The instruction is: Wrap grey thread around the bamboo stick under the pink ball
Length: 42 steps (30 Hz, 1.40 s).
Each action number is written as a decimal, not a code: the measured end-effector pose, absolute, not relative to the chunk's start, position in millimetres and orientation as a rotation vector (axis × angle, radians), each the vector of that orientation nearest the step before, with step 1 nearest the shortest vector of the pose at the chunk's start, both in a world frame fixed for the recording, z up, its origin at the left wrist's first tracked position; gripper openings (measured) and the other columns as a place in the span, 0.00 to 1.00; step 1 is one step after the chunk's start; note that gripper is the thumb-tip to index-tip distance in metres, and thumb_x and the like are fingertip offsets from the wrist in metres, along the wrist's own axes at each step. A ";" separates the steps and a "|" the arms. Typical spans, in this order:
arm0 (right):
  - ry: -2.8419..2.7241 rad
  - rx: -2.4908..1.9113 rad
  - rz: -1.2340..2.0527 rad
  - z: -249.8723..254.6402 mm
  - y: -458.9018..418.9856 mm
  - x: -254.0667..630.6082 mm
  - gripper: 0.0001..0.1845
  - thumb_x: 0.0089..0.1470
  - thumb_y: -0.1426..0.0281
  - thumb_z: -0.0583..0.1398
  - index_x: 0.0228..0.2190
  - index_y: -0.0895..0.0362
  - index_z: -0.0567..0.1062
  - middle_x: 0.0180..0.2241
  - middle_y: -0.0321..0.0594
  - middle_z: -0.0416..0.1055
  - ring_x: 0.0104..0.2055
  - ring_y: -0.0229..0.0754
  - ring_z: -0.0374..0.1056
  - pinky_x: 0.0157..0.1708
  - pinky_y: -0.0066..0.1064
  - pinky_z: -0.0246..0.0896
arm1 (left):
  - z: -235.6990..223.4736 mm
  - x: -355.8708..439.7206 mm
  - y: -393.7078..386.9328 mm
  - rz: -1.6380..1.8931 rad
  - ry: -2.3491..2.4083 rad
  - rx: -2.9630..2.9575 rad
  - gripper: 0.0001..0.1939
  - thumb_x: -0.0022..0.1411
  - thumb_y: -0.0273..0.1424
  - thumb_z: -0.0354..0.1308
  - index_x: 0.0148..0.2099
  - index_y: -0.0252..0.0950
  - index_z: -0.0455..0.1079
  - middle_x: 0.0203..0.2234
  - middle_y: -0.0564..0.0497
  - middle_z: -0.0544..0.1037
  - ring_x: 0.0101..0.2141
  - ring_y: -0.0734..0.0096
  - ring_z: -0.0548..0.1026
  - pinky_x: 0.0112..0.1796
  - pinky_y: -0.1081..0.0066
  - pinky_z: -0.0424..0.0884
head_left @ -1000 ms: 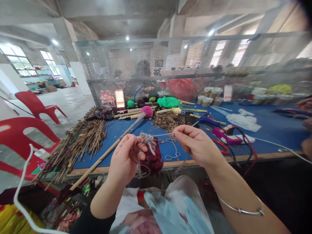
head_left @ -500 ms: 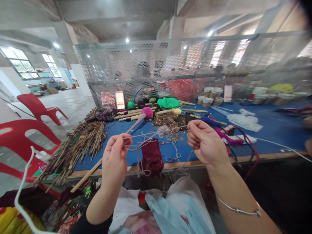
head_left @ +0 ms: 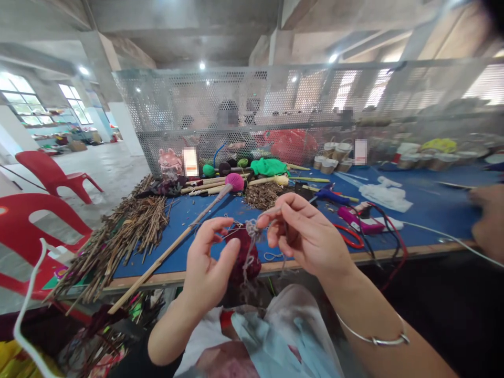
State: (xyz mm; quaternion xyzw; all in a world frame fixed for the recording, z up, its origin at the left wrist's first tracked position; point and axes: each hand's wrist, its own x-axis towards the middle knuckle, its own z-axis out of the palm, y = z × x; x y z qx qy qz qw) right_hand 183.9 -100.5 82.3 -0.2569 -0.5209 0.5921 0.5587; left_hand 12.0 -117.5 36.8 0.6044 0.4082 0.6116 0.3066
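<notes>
My right hand [head_left: 309, 233] pinches a thin grey yarn [head_left: 248, 257] between thumb and fingers, and the yarn's tangled clump [head_left: 252, 227] hangs beside its fingertips. To the left of that clump, my left hand [head_left: 210, 254] is open, thumb and fingers apart, with nothing gripped. Loose strands trail down from the clump over a dark red cloth bundle [head_left: 240, 265] at the table's front edge. A stick with a pink ball-shaped head [head_left: 234, 182] lies slantwise beyond my left hand.
Dry twigs [head_left: 137, 231] are piled at the left of the blue table [head_left: 303, 257]. A heap of brown chips [head_left: 263, 195], a blue glue gun [head_left: 334, 194] and a purple power strip [head_left: 360, 220] lie behind my hands. Another person's blurred hand [head_left: 490, 220] is at the right edge.
The yarn was stretched between both hands; my left hand has let go and opened. My right hand has moved left, carrying the clump lower and closer to my left hand.
</notes>
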 end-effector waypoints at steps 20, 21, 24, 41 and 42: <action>-1.965 -0.970 0.172 64.8 -100.1 178.1 0.04 0.52 0.70 0.58 0.29 0.55 0.74 0.27 0.36 0.72 0.30 0.39 0.66 0.36 0.33 0.57 | 32.1 23.3 -105.3 1.388 0.880 1.300 0.08 0.52 0.32 0.63 0.35 0.34 0.73 0.28 0.51 0.77 0.28 0.76 0.70 0.32 0.76 0.67; -1.969 -0.965 0.177 64.3 -98.3 177.1 0.04 0.52 0.71 0.58 0.28 0.55 0.73 0.26 0.36 0.72 0.30 0.39 0.66 0.36 0.33 0.57 | 31.6 23.4 -105.5 1.411 0.876 1.304 0.08 0.52 0.31 0.62 0.37 0.35 0.73 0.30 0.51 0.76 0.29 0.75 0.71 0.33 0.76 0.67; -1.891 -0.968 0.155 61.3 -92.4 174.7 0.05 0.52 0.71 0.58 0.26 0.55 0.72 0.25 0.36 0.71 0.30 0.39 0.65 0.37 0.34 0.56 | 31.2 23.2 -104.4 1.623 0.974 1.317 0.07 0.54 0.29 0.60 0.37 0.36 0.70 0.31 0.53 0.74 0.32 0.75 0.70 0.35 0.76 0.66; -1.274 -0.600 1.072 47.1 -27.3 173.9 0.06 0.53 0.65 0.58 0.28 0.55 0.69 0.31 0.38 0.66 0.34 0.39 0.62 0.39 0.31 0.58 | 63.0 18.9 -23.2 1.698 0.632 0.915 0.10 0.51 0.33 0.62 0.32 0.36 0.64 0.24 0.57 0.70 0.25 0.79 0.69 0.32 0.75 0.68; -1.319 -0.599 1.058 50.6 -21.8 175.6 0.06 0.53 0.65 0.57 0.28 0.55 0.69 0.31 0.38 0.66 0.35 0.39 0.62 0.38 0.31 0.58 | 65.9 18.5 -18.0 1.712 0.633 0.953 0.10 0.51 0.32 0.63 0.32 0.36 0.64 0.24 0.57 0.70 0.25 0.80 0.69 0.32 0.75 0.68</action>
